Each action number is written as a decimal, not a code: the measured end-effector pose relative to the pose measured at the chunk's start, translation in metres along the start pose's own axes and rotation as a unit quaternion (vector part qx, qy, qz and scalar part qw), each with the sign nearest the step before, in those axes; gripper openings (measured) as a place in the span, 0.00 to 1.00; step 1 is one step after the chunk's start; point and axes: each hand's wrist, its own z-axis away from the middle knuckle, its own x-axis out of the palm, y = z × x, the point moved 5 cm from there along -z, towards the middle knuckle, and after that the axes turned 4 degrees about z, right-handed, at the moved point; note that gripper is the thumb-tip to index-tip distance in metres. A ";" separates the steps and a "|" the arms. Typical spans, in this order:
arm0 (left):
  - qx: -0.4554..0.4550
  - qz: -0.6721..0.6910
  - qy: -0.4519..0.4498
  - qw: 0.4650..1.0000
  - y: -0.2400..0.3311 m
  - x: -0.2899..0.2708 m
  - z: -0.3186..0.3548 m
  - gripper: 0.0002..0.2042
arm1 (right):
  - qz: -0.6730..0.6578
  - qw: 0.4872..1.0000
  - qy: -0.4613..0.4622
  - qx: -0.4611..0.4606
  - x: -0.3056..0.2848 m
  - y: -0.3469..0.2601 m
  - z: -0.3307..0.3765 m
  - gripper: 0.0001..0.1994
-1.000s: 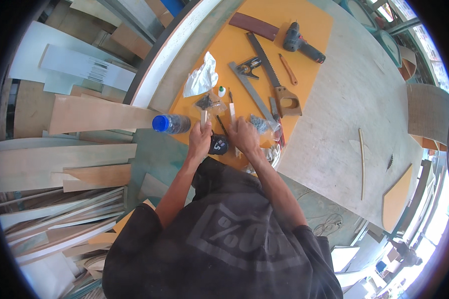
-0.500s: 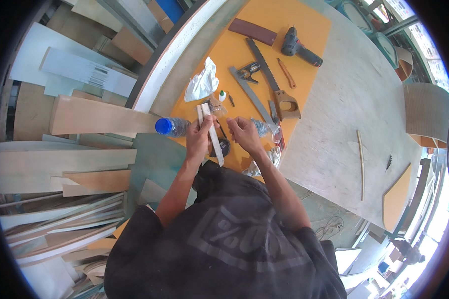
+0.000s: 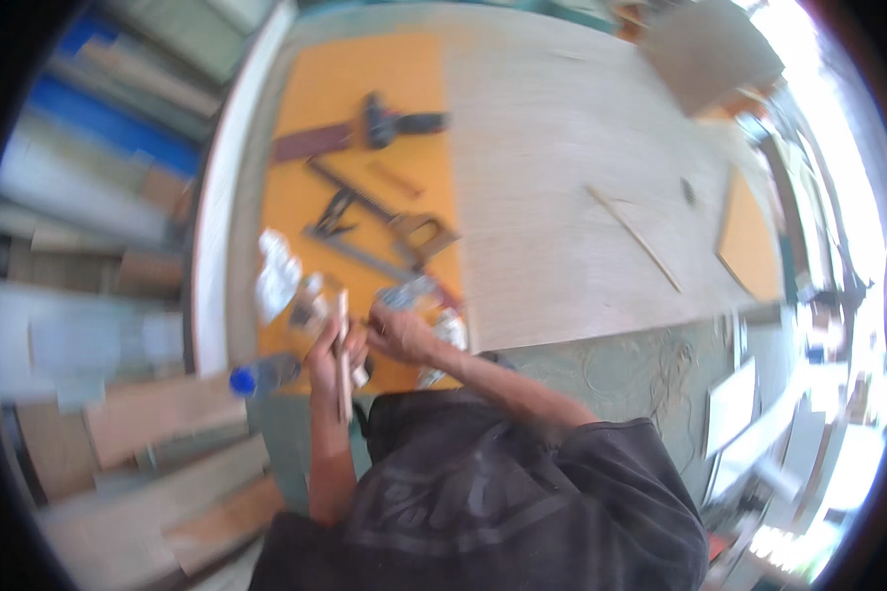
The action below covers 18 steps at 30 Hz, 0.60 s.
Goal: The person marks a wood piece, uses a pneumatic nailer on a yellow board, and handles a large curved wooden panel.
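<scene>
My left hand (image 3: 327, 352) grips a thin pale wooden strip (image 3: 343, 357) that stands nearly upright over the near edge of the orange board (image 3: 360, 94). My right hand (image 3: 396, 329) is closed beside the strip's upper part, its fingers touching the strip; whether it pinches something small I cannot tell. The picture is blurred by head motion.
On the orange board lie a saw (image 3: 384, 225), a metal square (image 3: 350, 246), a dark power drill (image 3: 396, 122), a reddish-brown block (image 3: 310, 145) and white crumpled plastic (image 3: 276, 276). A blue-capped bottle (image 3: 262, 374) lies at its near corner. A pale plywood sheet (image 3: 572, 167) carries a thin stick (image 3: 636, 239). Planks (image 3: 138, 428) are stacked at left.
The view has swung, so the bench sits higher and more to the right. Both hands stay together on the wooden strip, which is now more upright.
</scene>
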 end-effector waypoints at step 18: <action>-0.390 -0.389 -0.155 0.820 -0.376 0.230 -0.088 0.19 | -0.588 0.726 0.322 0.156 -0.220 0.211 0.343 0.15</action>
